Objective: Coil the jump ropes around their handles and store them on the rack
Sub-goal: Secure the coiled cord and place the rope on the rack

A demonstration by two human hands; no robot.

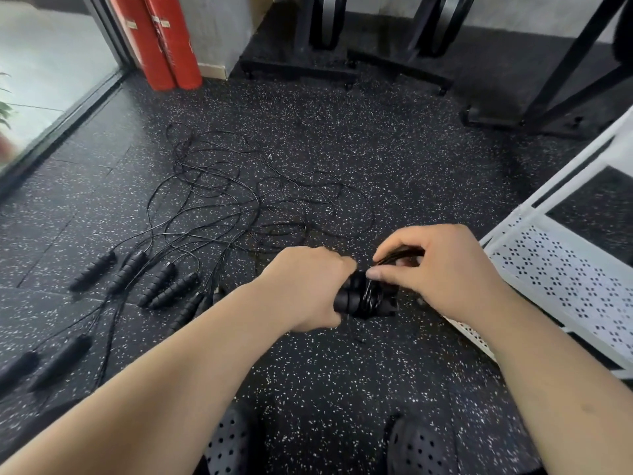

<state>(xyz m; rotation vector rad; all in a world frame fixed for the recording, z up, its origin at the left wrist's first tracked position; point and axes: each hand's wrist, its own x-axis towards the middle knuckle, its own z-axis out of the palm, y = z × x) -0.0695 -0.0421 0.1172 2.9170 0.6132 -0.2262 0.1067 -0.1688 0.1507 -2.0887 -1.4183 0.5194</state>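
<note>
Item: handles [347,299], black, paired, held mid-frame above the floor [342,138].
Left hand [308,286]: fingers curled tight around the handles' near end.
Right hand [442,265]: thumb and fingertips pinch loops of cord [397,256] just above the turns already wound on the handles.
Ropes [239,193]: loose black tangle on the floor to the left, their grips lying in a row.
Rack [565,279]: white, perforated, just right of the hands.
Red cylinders [161,39]: pale labels, writing too blurred to read.

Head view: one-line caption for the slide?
Left hand grips the handles while right hand pinches rope wound on them; loose ropes on floor, white rack at right.
</note>
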